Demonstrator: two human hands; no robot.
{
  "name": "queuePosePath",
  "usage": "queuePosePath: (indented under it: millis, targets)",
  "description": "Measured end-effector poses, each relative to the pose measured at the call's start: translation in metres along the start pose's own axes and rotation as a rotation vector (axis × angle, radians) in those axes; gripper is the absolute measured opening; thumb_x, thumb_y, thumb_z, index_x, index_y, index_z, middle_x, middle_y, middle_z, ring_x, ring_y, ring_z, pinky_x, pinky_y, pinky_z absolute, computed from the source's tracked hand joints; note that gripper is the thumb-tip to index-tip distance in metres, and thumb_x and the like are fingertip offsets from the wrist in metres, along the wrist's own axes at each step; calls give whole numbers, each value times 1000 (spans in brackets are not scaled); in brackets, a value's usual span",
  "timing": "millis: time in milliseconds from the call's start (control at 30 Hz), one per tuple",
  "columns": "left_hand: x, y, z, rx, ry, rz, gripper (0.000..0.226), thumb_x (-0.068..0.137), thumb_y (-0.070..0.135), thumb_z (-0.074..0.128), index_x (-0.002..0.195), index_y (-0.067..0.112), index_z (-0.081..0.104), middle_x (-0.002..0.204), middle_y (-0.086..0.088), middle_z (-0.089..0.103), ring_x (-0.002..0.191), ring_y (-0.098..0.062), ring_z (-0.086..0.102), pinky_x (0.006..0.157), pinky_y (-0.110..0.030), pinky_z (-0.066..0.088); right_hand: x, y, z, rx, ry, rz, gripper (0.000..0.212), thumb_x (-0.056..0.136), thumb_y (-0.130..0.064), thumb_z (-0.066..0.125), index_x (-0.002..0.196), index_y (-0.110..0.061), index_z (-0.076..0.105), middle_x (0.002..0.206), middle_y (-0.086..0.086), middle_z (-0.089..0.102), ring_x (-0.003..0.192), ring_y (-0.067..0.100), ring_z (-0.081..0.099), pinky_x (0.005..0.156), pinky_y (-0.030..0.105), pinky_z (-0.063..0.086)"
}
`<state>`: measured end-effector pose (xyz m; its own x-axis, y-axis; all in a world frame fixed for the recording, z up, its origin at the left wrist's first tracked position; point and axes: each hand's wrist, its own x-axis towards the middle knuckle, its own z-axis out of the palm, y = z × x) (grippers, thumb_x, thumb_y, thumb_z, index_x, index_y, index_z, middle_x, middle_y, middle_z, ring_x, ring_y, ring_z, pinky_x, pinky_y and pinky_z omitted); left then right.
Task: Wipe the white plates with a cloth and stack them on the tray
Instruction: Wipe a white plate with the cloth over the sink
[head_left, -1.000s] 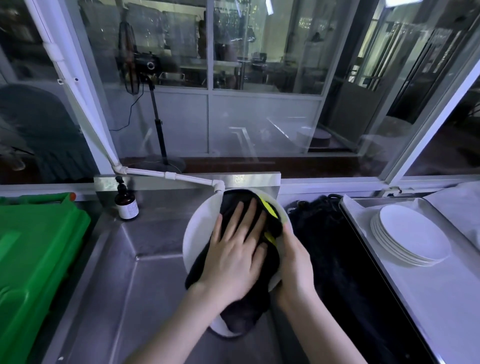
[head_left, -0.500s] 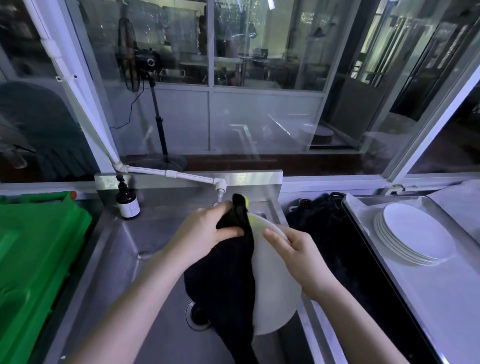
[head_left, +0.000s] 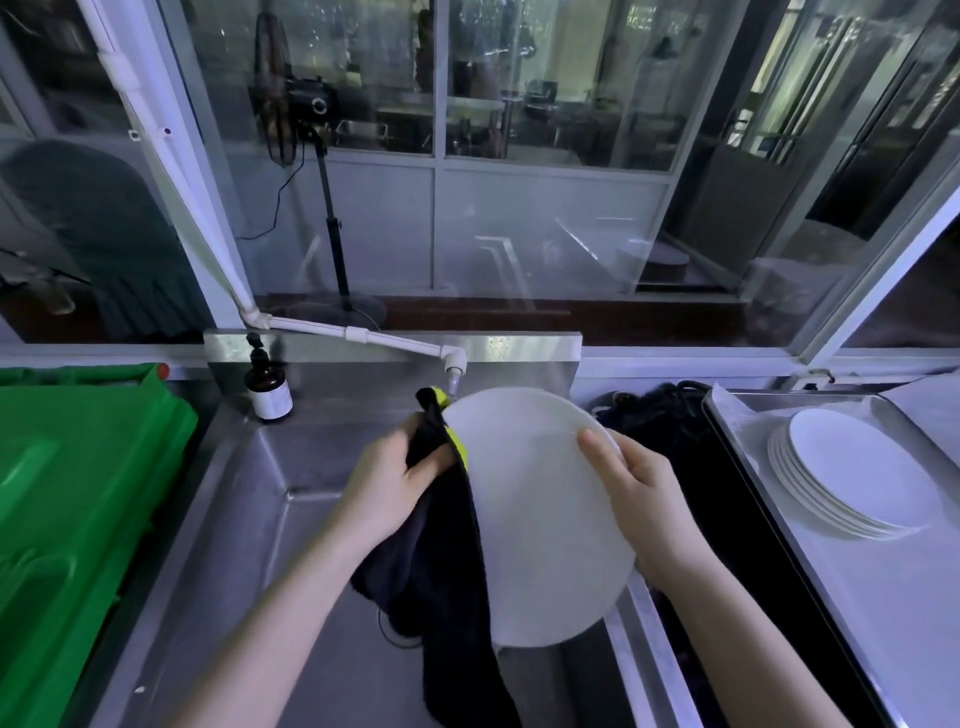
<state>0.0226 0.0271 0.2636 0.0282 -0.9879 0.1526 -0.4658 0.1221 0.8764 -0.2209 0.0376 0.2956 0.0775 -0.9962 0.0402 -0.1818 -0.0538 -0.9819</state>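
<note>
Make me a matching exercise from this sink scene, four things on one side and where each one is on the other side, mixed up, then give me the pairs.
Things
1. black cloth
2. single white plate
3. plate stack
4. brown bottle

Places
A. on the tray at the right
B. at the back left corner of the sink
C. gripped in the left hand
D. held by the right hand over the sink

Pairs: 1-C, 2-D, 3-A, 4-B
</note>
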Motion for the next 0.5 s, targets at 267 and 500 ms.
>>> queuePosePath:
  millis: [267,500]
  targets:
    - [8,1,4,81,-131,131,18,95,26,62,80,32,55,67,22,59,64,4,52,62,-17,37,6,1,8,-238,-160,-81,44,101,-35,57,64,-11,52,61,-9,37,56,7,35,53,23,28]
    - [-5,-2,3,-193,-12,-48,33,88,35,50,111,59,52,93,16,65,85,-3,56,81,-23,41,4,9,4,132,36,162,25,99,-36,58,91,-24,79,79,2,71,68,14,66,58,27,52]
